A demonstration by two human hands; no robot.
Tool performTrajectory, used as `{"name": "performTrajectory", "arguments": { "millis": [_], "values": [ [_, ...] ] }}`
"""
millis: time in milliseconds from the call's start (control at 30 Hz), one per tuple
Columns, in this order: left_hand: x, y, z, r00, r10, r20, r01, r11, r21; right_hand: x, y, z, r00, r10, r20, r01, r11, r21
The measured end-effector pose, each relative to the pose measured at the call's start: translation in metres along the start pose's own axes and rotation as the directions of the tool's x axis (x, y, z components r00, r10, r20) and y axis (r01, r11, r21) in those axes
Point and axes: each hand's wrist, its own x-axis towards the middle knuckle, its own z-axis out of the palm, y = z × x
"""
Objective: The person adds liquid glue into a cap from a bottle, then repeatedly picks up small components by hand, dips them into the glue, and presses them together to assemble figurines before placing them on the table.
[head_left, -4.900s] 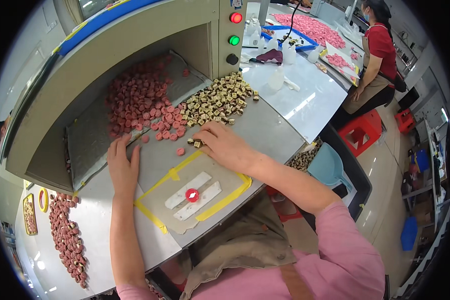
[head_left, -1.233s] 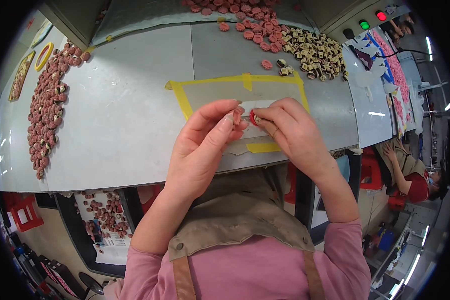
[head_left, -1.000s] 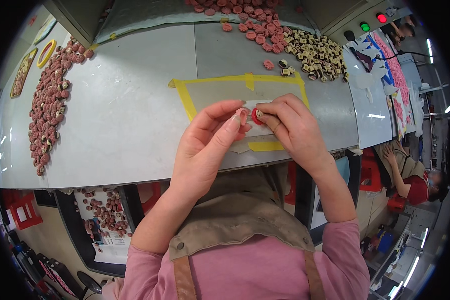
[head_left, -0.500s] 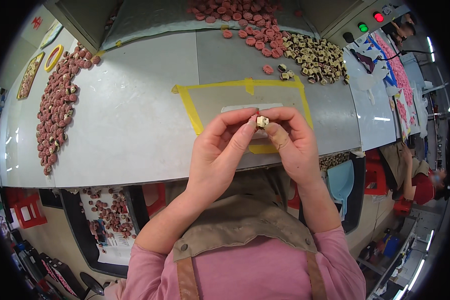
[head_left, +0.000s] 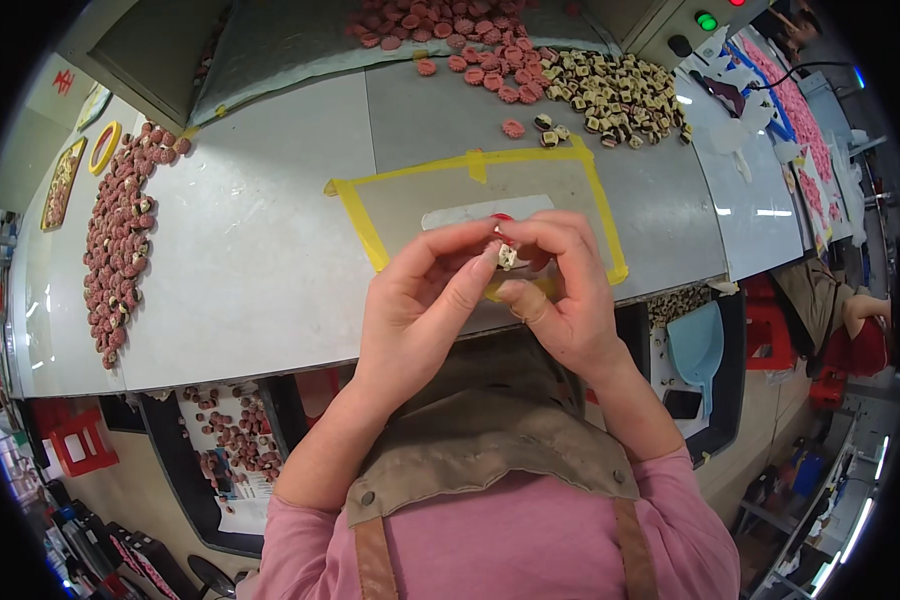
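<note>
Cream-coloured small piece point(head_left: 507, 257) pinched between fingertips of both raised hands: left point(head_left: 425, 305), right point(head_left: 562, 290).

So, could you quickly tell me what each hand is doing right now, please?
Left hand: pinched on the small cream part.
Right hand: pinched on the same part.

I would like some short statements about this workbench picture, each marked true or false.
1. Both hands, the left hand and the right hand, pinch one small pale part. True.
2. The yellow tape frame lies on the floor. False: it is stuck on the grey table.
3. A long row of pink parts lies at the table's left. True.
4. The blue dustpan rests on the table top. False: it sits below the table edge.
</note>
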Motion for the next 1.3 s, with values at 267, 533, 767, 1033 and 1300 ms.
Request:
{"name": "performTrajectory", "arguments": {
  "millis": [267, 533, 767, 1033, 1300],
  "values": [
    [-0.001, -0.009, 0.001, 0.999, 0.036, 0.040, -0.036, 0.999, -0.001, -0.001, 0.018, -0.004, 0.984, -0.163, 0.070, 0.168, 0.983, -0.077],
    [0.002, -0.016, 0.008, 0.985, 0.144, 0.094, -0.167, 0.929, 0.329, -0.004, 0.022, 0.004, 0.973, -0.228, -0.044, 0.217, 0.961, -0.172],
    [0.004, 0.010, -0.018, 0.989, 0.137, -0.057, -0.048, 0.657, 0.752, 0.002, 0.015, -0.011, 0.987, -0.157, -0.037, 0.149, 0.976, -0.160],
    [0.022, 0.083, -0.226, 0.866, 0.492, 0.089, 0.109, -0.360, 0.927, 0.045, 0.062, -0.113, 0.968, -0.215, -0.131, 0.087, 0.773, -0.628],
    [0.031, 0.084, -0.232, 0.796, 0.584, 0.160, 0.172, -0.472, 0.864, 0.059, 0.101, -0.118, 0.954, -0.235, -0.186, 0.040, 0.714, -0.699]
  ]
}}
